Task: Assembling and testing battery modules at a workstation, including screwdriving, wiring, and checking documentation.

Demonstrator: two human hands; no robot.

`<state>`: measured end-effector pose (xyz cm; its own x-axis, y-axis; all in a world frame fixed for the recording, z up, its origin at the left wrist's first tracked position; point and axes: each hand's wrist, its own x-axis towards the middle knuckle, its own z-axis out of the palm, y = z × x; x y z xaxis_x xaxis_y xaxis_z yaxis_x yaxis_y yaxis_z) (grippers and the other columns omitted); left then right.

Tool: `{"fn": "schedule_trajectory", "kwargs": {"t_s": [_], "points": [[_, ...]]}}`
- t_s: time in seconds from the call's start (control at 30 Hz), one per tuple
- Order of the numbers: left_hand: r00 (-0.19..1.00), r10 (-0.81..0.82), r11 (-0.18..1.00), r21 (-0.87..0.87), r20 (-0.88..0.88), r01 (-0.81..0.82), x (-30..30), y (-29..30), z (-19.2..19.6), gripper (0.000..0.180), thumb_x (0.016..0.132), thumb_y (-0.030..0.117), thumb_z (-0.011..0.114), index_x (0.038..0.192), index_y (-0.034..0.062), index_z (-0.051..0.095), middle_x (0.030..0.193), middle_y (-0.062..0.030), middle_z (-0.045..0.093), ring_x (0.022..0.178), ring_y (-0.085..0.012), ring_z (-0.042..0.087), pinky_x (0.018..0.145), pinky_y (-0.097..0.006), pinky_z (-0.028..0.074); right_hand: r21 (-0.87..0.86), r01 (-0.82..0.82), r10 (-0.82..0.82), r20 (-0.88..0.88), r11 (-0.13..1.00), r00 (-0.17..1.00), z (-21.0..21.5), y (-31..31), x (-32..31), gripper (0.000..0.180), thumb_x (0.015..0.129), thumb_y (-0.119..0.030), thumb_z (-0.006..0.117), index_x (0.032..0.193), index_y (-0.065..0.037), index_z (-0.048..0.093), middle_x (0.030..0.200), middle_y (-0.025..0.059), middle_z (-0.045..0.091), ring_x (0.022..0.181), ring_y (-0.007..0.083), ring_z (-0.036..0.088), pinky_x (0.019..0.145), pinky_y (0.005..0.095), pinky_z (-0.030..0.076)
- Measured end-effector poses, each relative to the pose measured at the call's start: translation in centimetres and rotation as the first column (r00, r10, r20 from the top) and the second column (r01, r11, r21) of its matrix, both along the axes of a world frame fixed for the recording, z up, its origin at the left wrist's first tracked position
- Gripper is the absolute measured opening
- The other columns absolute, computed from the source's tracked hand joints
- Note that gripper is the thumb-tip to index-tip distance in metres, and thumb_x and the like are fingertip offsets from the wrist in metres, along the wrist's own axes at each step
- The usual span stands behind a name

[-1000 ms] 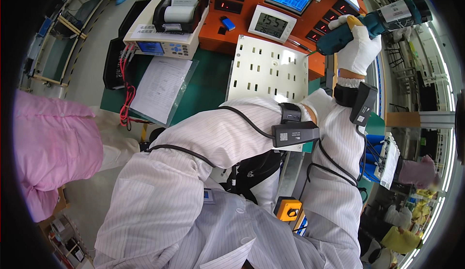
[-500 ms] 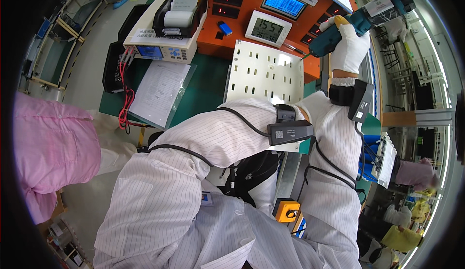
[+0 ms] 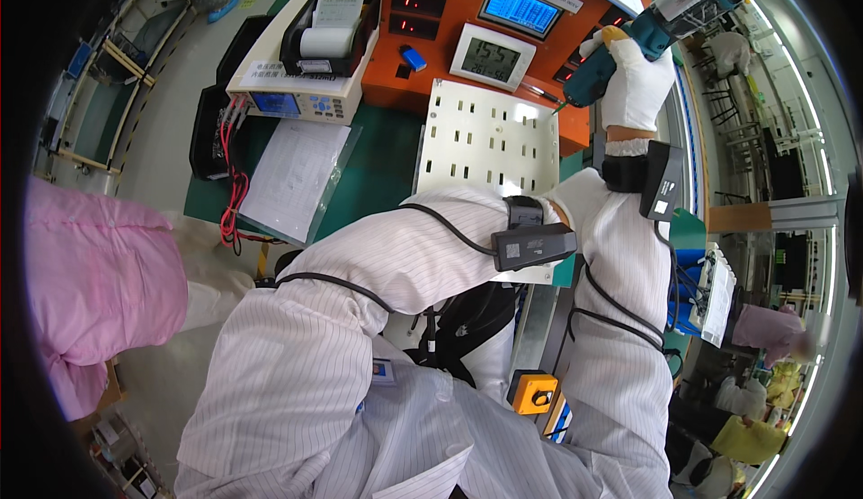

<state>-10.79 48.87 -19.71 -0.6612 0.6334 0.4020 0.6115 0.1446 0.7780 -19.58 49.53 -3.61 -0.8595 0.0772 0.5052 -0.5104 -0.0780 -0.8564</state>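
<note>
White, snug knit wraps the right hand [image 3: 636, 94], and from my remote seat I see it closed firmly around the grip of a dark teal power driver [image 3: 589, 81], one fingertip a dull yellow. The driver's thin bit points at the far right corner of a slotted panel [image 3: 485, 155]; from this angle I cannot tell contact from near contact. Over the last second the tool has tipped a little steeper in my view while its bit has stayed by that same corner, which I take to mean the work remains at that one spot.

The left hand [image 3: 580, 195], also gloved, sits at the panel's right edge, near the other wrist and partly masked by its own sleeve; I cannot tell whether its fingers are curled or spread.

The panel is off-white, smooth and glossy enough to throw glare, pierced by rows of small oblong slots. It lies on a matte green mat [image 3: 382, 153], before a painted orange console [image 3: 431, 63]. Leftward I find a crinkled clear sleeve over paper [image 3: 297, 171], soft looping red leads [image 3: 234, 195] and a boxy cream meter [image 3: 333, 108].
</note>
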Motion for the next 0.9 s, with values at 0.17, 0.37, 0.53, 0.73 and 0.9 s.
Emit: {"fn": "schedule_trajectory", "kwargs": {"t_s": [0.17,0.37,0.53,0.73,0.9], "points": [[0.998,0.025,0.999,0.036,-0.062,-0.023,-0.5,0.8,0.0,0.04,0.072,0.042,0.072,0.1,0.0129,0.072,0.101,-0.0127,0.07,0.096,-0.0306,0.066,0.08,-0.038,0.052,-0.036,0.034,-0.032,0.043,0.999,0.999,0.4,-0.6,0.6,0.022,0.078,0.0,0.067,0.094,0.0,0.053,0.076,0.0105,0.063,0.062,0.022,0.065,0.057,0.0337,0.055],[0.991,0.133,0.941,0.315,-0.006,-0.125,-0.8,1.0,-2.0,0.046,0.069,0.044,0.076,0.1,0.0093,0.07,0.1,-0.0132,0.069,0.098,-0.0314,0.065,0.081,-0.038,0.051,-0.153,-0.03,0.018,-0.08,0.988,0.997,1.6,-1.2,0.6,0.022,0.076,0.002,0.064,0.094,0.0,0.053,0.076,0.0118,0.063,0.061,0.0242,0.065,0.057,0.036,0.055],[0.963,-0.148,0.824,0.567,0.224,-0.006,-0.6,-0.4,-0.8,0.063,0.067,0.043,0.081,0.114,0.0044,0.065,0.108,-0.0164,0.067,0.103,-0.0321,0.064,0.087,-0.035,0.051,-0.203,-0.157,0.117,-0.195,0.967,0.974,3.9,-2.3,1.9,0.02,0.08,-0.006,0.054,0.097,0.004,0.051,0.076,0.0164,0.062,0.066,0.0291,0.064,0.061,0.0411,0.056],[0.949,-0.19,0.807,0.59,0.252,0.004,1.1,-1.0,-1.3,0.064,0.067,0.043,0.08,0.115,0.0041,0.064,0.108,-0.0157,0.065,0.103,-0.0313,0.062,0.088,-0.035,0.05,-0.258,-0.365,0.314,-0.219,0.895,0.924,3.2,-6.8,1.6,0.027,0.078,-0.003,0.067,0.101,0.0,0.054,0.079,0.0132,0.065,0.065,0.0252,0.067,0.059,0.0375,0.058],[0.925,-0.191,0.798,0.6,0.328,-0.048,3.6,-2.5,-3.5,0.065,0.067,0.044,0.08,0.115,0.0038,0.062,0.109,-0.0151,0.064,0.104,-0.0306,0.061,0.089,-0.035,0.049,-0.195,-0.358,0.335,-0.141,0.913,0.932,2.3,-9.3,1.6,0.026,0.079,-0.005,0.07,0.1,0.001,0.056,0.081,0.0127,0.066,0.066,0.0238,0.068,0.058,0.0351,0.058]]}}
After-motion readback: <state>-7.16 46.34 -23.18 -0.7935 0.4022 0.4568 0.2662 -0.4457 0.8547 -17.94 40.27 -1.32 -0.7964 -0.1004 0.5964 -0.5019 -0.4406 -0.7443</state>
